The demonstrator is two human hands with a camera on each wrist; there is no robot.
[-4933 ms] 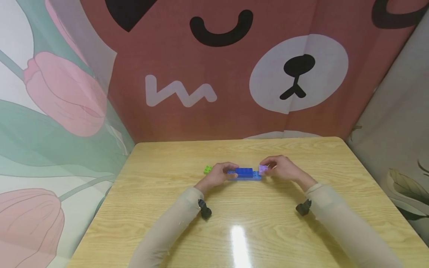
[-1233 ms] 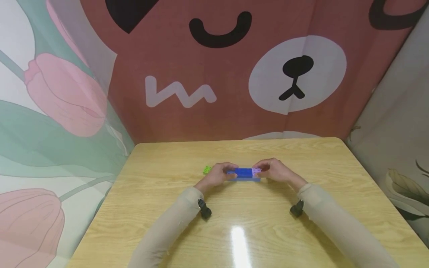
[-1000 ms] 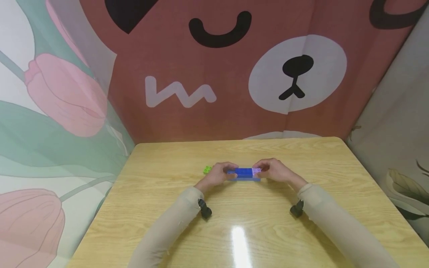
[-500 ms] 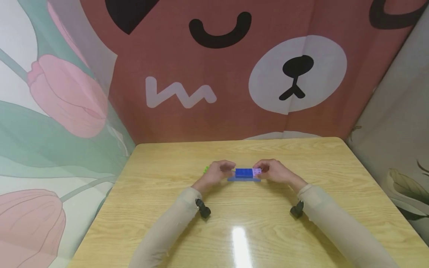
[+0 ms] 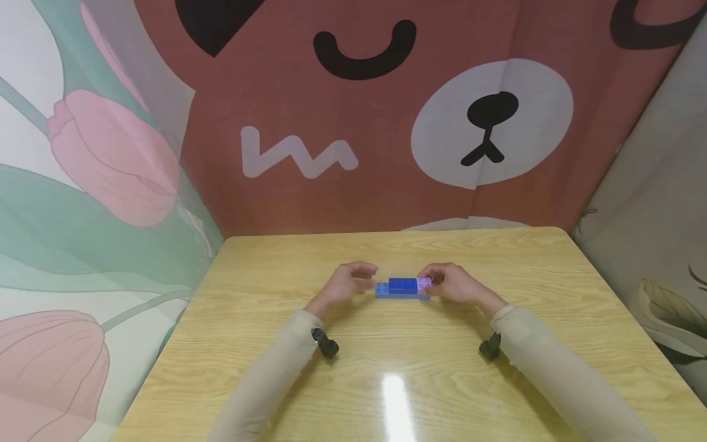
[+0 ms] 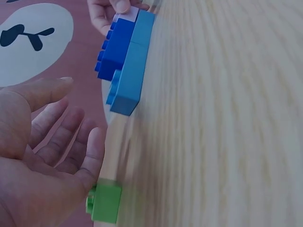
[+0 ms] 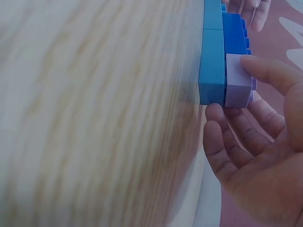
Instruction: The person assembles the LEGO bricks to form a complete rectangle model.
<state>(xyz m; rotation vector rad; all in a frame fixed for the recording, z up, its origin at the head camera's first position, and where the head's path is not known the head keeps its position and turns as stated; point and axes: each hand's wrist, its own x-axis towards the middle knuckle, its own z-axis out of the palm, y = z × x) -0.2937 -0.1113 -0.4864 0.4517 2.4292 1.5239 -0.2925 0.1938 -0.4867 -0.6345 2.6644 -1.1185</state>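
Two light blue building bricks (image 5: 386, 296) lie end to end on the table as a bottom row. A dark blue brick (image 5: 402, 285) sits on their middle, and a small light purple brick (image 7: 238, 85) is beside it at the right end. My right hand (image 5: 457, 284) pinches that purple brick, thumb on its near side. Just left of the row, my left hand (image 5: 341, 284) holds nothing, its fingers loosely bent and apart from the bricks. Below it in the left wrist view stands a green brick (image 6: 107, 203), hidden by the hand in the head view.
The wooden table (image 5: 309, 368) extends around the bricks, with its back edge against a reddish curtain (image 5: 381, 202) printed with a bear face. Small black wrist cameras are strapped to both sleeves.
My right hand has brought the purple brick leftward onto the row's right end, against the dark blue brick. My left hand has let go of the row's left end and moved left.
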